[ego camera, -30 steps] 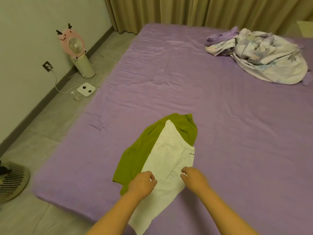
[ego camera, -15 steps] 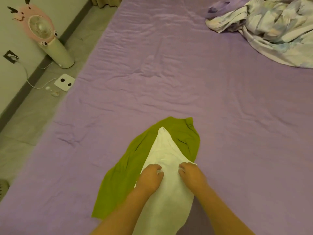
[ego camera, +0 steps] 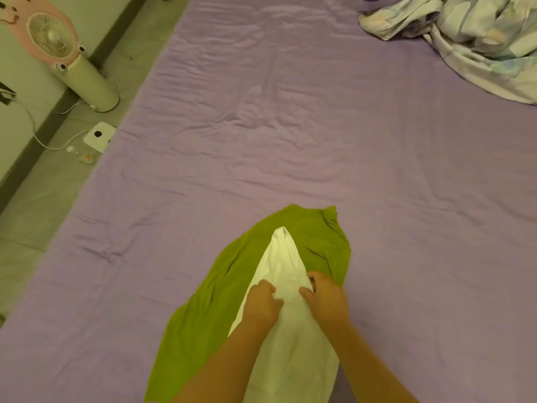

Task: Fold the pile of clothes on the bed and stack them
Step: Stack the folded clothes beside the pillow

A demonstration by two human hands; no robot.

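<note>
The white cloth [ego camera: 286,330] lies on top of the green cloth [ego camera: 203,321], and both rest on the bed [ego camera: 261,135], on its purple sheet near the bed's near edge. The white cloth runs lengthwise away from the person, gathered to a narrow point at its far end, which sits on the green cloth short of the green cloth's far edge. The green cloth spreads out from under it, showing mostly on the white cloth's left side and past its far tip.

The left hand [ego camera: 261,305] is on the white cloth's left edge with its fingers curled in, gripping a fold of the fabric. The right hand [ego camera: 325,298] is on the white cloth's right edge, close to where the green cloth shows beside it, thumb and fingers curled and pinching the white fabric. The two hands sit side by side with a strip of white cloth between them.

At the bed's far right corner lies a crumpled quilt [ego camera: 479,39], well apart from the two cloths. On the floor left of the bed stands a pink fan [ego camera: 62,53] against the wall, and a small white box [ego camera: 97,136] lies on the floor between the fan and the bed, with a cable running from it toward the wall.
</note>
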